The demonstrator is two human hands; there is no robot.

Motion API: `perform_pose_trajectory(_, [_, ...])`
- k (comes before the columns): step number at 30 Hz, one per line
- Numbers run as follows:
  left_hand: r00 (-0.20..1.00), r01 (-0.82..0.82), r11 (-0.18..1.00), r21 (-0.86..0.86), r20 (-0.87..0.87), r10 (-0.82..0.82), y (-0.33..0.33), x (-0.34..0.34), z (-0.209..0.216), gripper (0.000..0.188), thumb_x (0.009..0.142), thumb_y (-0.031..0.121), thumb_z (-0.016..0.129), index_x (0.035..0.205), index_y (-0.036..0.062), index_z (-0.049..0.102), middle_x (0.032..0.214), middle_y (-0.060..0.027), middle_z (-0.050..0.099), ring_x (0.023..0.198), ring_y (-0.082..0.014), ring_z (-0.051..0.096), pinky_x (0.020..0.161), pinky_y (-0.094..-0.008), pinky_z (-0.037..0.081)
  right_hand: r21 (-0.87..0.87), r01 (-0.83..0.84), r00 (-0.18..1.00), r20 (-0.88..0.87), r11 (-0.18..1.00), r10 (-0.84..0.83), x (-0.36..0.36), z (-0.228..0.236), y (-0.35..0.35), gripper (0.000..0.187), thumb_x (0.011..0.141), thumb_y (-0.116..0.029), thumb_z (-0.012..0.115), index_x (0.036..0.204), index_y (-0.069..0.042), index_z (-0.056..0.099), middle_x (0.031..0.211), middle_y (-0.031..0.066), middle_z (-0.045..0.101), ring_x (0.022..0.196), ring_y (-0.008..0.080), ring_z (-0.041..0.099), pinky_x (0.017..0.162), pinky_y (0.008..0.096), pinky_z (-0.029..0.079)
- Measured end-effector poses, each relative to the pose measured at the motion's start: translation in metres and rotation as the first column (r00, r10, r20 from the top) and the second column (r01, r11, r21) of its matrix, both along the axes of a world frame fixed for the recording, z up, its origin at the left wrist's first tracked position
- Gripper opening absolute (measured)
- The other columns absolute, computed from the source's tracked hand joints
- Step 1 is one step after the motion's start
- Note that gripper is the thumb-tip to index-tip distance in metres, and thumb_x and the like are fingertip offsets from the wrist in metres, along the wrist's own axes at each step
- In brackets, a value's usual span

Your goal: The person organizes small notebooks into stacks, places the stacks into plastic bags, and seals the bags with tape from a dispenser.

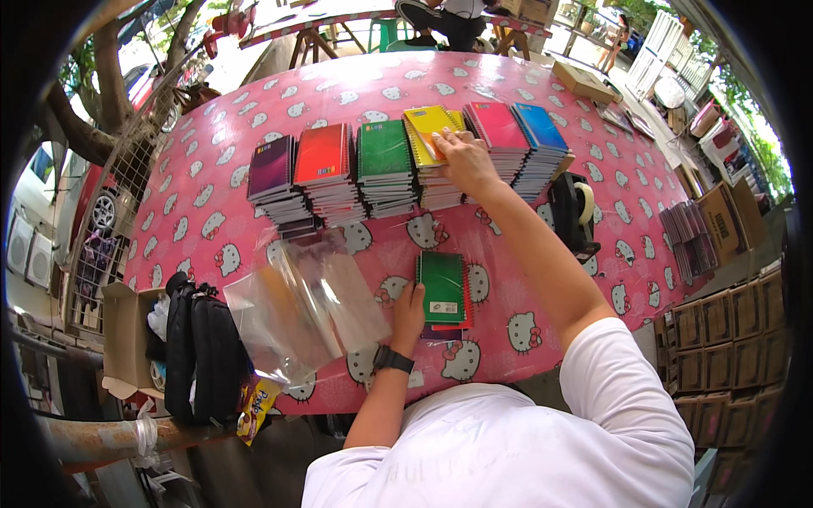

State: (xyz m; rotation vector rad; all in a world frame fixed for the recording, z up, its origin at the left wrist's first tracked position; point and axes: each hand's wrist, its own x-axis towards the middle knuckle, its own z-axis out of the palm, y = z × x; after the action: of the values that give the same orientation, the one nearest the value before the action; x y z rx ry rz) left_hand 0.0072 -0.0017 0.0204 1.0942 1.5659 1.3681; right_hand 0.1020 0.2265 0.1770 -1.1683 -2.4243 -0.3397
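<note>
Six stacks of spiral notebooks stand in a row across the table: purple [270,168], red [323,154], green [383,150], yellow [423,127], pink [494,127] and blue [539,127] covers on top. My right hand [464,159] reaches out to the yellow stack, its fingers closed on the top yellow notebook. Close to me, my left hand [410,315] grips the left edge of a green notebook [440,284] with its thumb on the cover. That notebook lies on a small pile, where a red edge shows beneath it.
Clear plastic bags [305,305] lie left of my left hand. A black tape dispenser [572,212] stands right of the stacks. A black bag [207,351] and an open carton [127,339] sit at the near left. More notebooks [688,240] and a cardboard box [730,222] are at the right edge.
</note>
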Motion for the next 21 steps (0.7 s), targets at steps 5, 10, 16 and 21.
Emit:
perform_pose_trajectory(5, [1.0,-0.001,0.999,-0.033,-0.022,0.0,0.002,-0.005,-0.013,0.04,0.096,0.033,0.042,0.096,-0.0044,0.055,0.083,-0.0229,0.059,0.08,-0.0336,0.058,0.073,-0.038,0.043,-0.128,-0.133,0.947,-0.307,0.983,0.089,0.03,0.018,-0.02,0.021,0.08,-0.016,0.065,0.098,-0.006,0.067,0.096,0.013,0.066,0.095,0.0233,0.062,0.077,0.0351,0.05])
perform_pose_trajectory(10, [0.999,0.004,0.999,-0.05,0.04,-0.002,0.0,-0.008,-0.013,0.045,0.097,0.037,0.041,0.098,-0.006,0.056,0.088,-0.0239,0.06,0.085,-0.0333,0.058,0.077,-0.0367,0.043,-0.297,-0.432,0.293,-0.939,0.852,-0.179,0.058,0.019,-0.08,0.016,0.083,-0.011,0.062,0.096,-0.002,0.062,0.077,0.0099,0.065,0.062,0.0172,0.063,0.06,0.0298,0.052])
perform_pose_trajectory(16, [0.883,0.001,0.988,-0.151,0.465,0.07,0.007,-0.012,-0.035,0.042,0.095,0.033,0.049,0.113,-0.0046,0.055,0.106,-0.0103,0.062,0.094,-0.0166,0.058,0.083,-0.0282,0.044,-0.865,-0.501,0.633,-0.358,-0.011,-0.686,0.074,-0.059,-0.19,0.023,0.082,-0.017,0.066,0.094,0.0,0.058,0.07,0.0091,0.063,0.059,0.0144,0.061,0.051,0.0271,0.049])
perform_pose_trajectory(21, [0.86,0.217,0.973,-0.08,0.487,-0.152,0.002,-0.016,0.01,0.039,0.086,0.02,0.066,0.113,-0.0055,0.053,0.107,-0.0124,0.062,0.095,-0.0165,0.059,0.083,-0.0271,0.045,-0.773,-0.082,0.981,-0.176,0.629,-0.088,0.077,-0.027,-0.134,0.027,0.077,-0.024,0.071,0.087,0.001,0.066,0.074,0.0137,0.065,0.063,0.0239,0.062,0.06,0.0347,0.049])
